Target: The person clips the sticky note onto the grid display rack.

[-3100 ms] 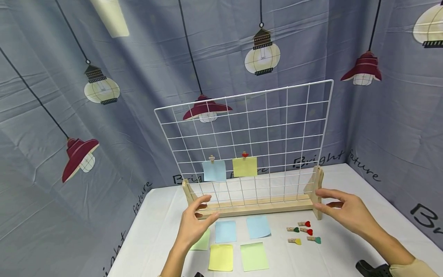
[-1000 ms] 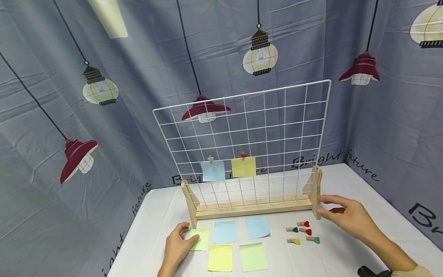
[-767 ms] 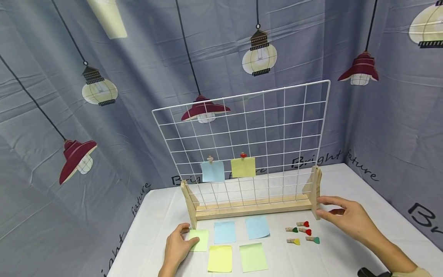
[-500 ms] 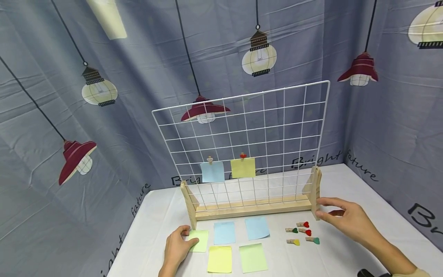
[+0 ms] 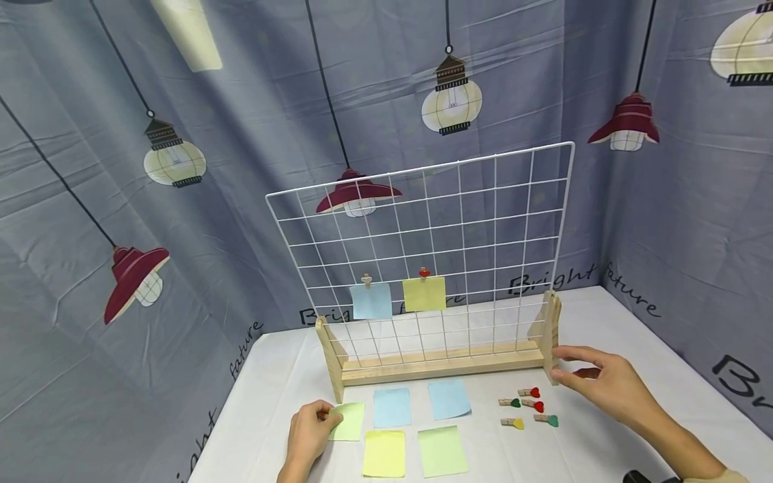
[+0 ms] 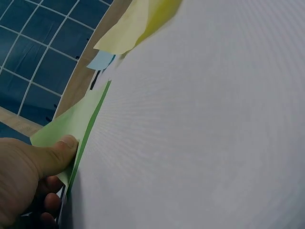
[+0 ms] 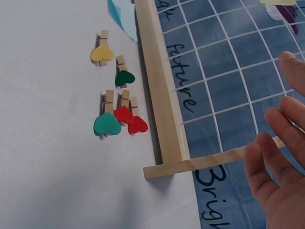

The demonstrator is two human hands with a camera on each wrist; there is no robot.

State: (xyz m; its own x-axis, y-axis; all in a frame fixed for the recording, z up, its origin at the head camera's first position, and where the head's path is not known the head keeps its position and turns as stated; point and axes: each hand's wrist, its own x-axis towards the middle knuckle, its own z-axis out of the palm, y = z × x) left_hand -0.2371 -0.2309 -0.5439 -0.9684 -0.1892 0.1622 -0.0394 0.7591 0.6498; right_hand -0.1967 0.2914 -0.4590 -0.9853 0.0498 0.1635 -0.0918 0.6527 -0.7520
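Observation:
My left hand [image 5: 308, 433] pinches the left edge of a light green sticky note [image 5: 350, 422] at the left end of the loose notes. In the left wrist view the thumb [image 6: 59, 151] lies on top of that note, with fingers behind it. My right hand [image 5: 610, 384] stays beside the right leg of the wooden stand [image 5: 443, 365], fingers relaxed and holding nothing. A white wire grid [image 5: 461, 215] rises from the stand. Clipped on the grid are a blue note [image 5: 371, 302] under a pale heart clip and a yellow note [image 5: 424, 295] under a red heart clip.
Two blue notes [image 5: 391, 408], a yellow note [image 5: 384, 454] and another green note [image 5: 443, 451] lie before the stand. Several small heart clothespins [image 5: 512, 423] in red, green, yellow and teal lie at the right. A patterned curtain [image 5: 241, 100] surrounds the white table [image 5: 260, 416].
My left hand has gone from near the stand's left leg down to the light green note and its thumb and fingers have closed on the edge. My right hand barely moved.

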